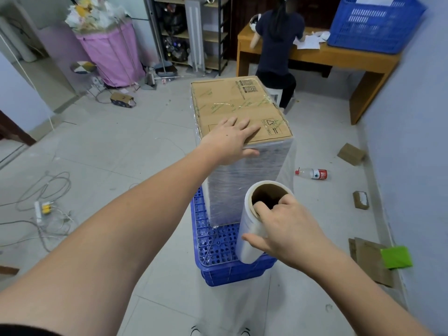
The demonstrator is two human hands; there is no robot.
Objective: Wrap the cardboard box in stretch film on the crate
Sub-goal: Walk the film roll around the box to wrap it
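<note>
Head view: the cardboard box (238, 110) stands upright on the overturned blue crate (218, 243), its sides already clouded with stretch film, its top still bare cardboard. Your left hand (230, 141) lies flat on the near top edge, fingers straight, thumb down the wrapped side. Your right hand (286, 229) has its grip closed on the film roll (252, 236), fingers hooked into the cardboard core and thumb pressed against the outside. A sheet of film seems to run from the roll to the box's right corner, though it is faint. A plastic bottle (312, 173) lies on the floor (116, 151) to the right.
</note>
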